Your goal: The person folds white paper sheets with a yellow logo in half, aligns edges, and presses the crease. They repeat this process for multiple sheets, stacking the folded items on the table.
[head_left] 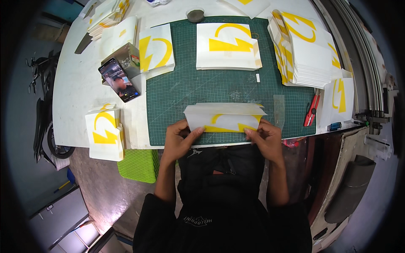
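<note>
Between my two hands is a white paper sheet with a yellow print [228, 120], its far part folded up along a crease. My left hand [180, 137] pinches its left near corner, thumb on top. At the right near corner, my right hand [266, 137] grips the same way. The sheet is held at the near edge of a green cutting mat [190, 86]. Beyond it on the mat lies a stack of folded white and yellow pieces [225, 48]. A small white strip [257, 78] and a clear ruler-like strip [279, 110] lie to the right.
A red utility knife [311, 110] rests on the mat's right edge. Thick paper stacks [310, 63] stand at the right; another stack [103, 137] overhangs the table's left front edge. A phone [119, 80] leans on a box at the left. A round dark pad [195, 16] sits at the back.
</note>
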The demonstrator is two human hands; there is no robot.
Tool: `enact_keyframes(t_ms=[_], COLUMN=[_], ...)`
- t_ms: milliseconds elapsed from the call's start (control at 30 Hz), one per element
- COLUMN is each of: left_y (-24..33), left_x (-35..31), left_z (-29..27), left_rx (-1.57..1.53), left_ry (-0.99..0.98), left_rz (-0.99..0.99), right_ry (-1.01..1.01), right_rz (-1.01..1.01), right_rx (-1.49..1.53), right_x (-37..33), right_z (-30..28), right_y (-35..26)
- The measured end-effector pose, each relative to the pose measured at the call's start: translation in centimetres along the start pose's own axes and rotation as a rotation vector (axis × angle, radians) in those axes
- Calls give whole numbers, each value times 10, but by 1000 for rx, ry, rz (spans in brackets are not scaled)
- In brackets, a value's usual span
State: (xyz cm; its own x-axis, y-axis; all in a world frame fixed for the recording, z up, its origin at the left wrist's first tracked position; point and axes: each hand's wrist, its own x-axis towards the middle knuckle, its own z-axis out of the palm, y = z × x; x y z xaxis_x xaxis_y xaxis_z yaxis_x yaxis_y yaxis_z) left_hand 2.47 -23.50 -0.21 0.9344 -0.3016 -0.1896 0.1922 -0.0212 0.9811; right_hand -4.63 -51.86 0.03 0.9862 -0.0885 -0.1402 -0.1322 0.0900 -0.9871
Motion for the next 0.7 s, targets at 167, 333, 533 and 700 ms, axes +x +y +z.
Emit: enact_keyframes(t_ms=[167, 333, 533, 700], left_y=[0, -16, -16, -6], left_x=[-4, -1, -3, -8], left_z=[8, 27, 32, 34], left_rx=[121, 320, 500, 593], left_ry=[133, 340, 382, 414], left_rz=[-28, 143, 176, 173], right_ry=[117, 364, 476, 252], right_rz=[210, 9, -712, -648], right_rx=[-61, -284, -1054, -1134], right_x=[-4, -2, -21, -32], right_z=[0, 25, 47, 55], right_y=[2, 13, 16, 32])
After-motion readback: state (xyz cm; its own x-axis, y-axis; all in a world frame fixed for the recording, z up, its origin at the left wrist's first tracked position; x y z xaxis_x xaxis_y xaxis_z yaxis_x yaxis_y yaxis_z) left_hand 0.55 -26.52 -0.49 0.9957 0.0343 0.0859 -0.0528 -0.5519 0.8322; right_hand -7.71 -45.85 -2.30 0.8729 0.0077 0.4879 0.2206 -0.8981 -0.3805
